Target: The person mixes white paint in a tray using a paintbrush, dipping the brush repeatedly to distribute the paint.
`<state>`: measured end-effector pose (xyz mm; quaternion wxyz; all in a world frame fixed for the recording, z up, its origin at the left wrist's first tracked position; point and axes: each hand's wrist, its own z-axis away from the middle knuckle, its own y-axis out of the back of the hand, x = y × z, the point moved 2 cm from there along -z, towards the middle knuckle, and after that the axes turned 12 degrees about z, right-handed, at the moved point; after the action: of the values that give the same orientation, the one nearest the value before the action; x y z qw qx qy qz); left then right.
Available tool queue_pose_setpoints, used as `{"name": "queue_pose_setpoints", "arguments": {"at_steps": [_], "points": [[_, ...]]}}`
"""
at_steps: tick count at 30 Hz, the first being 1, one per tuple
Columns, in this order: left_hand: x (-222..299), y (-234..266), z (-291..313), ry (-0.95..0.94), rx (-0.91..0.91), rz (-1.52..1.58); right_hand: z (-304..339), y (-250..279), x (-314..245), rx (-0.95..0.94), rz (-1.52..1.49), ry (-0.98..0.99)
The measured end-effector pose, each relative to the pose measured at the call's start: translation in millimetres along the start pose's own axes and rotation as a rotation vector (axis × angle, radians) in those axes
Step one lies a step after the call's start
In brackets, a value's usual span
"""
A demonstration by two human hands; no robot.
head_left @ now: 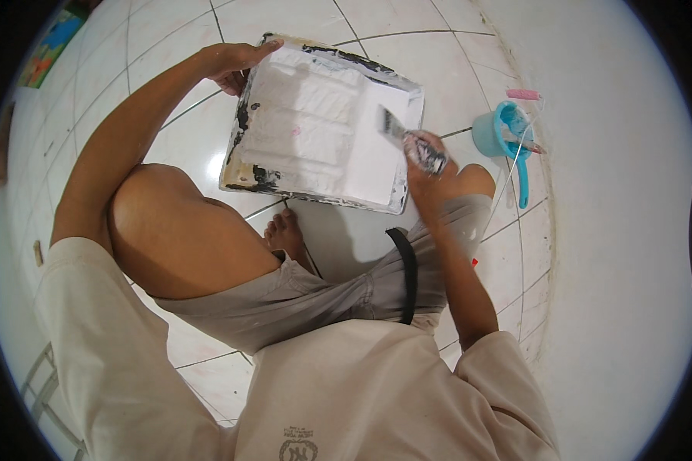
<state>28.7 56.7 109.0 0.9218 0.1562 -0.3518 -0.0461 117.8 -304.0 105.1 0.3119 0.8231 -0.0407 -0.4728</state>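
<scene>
A paint tray (300, 131), white inside with black and yellowish patches on its rim, is in front of my knees. White paint (380, 154) pools along its right side. My left hand (238, 63) grips the tray's far left corner, thumb over the rim and fingers against the outer side. Over the tray's right edge, my right hand (429, 157) is closed around a paintbrush (392, 125) with a dark, paint-smeared handle. The brush's flat head points to the far left above the white paint. Motion blurs this hand and the brush a little.
A light-blue dipper (487, 134) with a long handle stands to the right by the wall (623, 192); a paint-smeared tool (529, 144) rests in it. A pink roller (523, 94) on a wire frame lies across it. My bare foot (287, 234) is on the tiled floor (184, 338).
</scene>
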Motion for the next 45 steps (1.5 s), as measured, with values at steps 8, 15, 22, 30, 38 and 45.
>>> {"name": "queue_pose_setpoints", "arguments": {"at_steps": [8,15,22,30,38,45], "points": [[5,-4,0,0.006,0.023,-0.017,-45,14,-3,-0.268,0.186,0.115],[5,-3,-1,-0.004,0.029,-0.036,-21,-14,-26,-0.514,-0.048,0.301],[4,-5,-1,-0.056,0.074,-0.035,-52,-18,-48,-0.564,0.015,0.379],[2,-5,-5,-0.010,0.012,-0.040,-38,-18,-39,-0.675,0.229,0.537],[6,-5,2,-0.019,-0.023,-0.065,-47,-3,-36,-0.565,0.202,0.356],[4,-4,0,-0.025,0.027,-0.079,-51,-2,-18,-0.586,0.126,0.242]]}}
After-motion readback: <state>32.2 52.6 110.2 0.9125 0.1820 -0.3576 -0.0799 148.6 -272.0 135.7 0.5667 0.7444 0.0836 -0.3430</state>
